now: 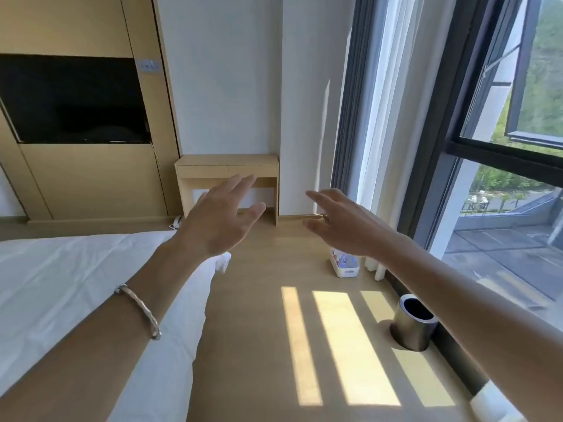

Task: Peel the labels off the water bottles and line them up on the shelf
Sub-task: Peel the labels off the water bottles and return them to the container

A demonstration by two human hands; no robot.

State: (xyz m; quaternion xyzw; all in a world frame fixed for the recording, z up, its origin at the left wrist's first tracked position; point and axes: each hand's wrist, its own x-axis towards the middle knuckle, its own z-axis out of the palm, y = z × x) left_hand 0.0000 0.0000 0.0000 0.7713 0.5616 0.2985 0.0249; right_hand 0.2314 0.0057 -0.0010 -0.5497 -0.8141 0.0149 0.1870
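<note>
My left hand point(219, 217) is raised in mid-air with its fingers spread and straight, holding nothing; a silver bangle sits on that forearm. My right hand point(341, 223) is stretched forward beside it, fingers straight, also holding nothing. Below my right hand a small white basket point(345, 271) stands on the floor by the curtain, with bottle-like items inside that are partly hidden by my wrist. A light wooden shelf-like console point(227, 166) stands against the far wall, its top bare. No water bottle shows plainly.
A bed with white sheets point(76, 284) fills the left. A metal cylindrical bin point(414, 324) stands on the wooden floor by the window at right. A dark TV point(73, 99) hangs on the wood-panelled wall. Sunlit stripes cross the floor.
</note>
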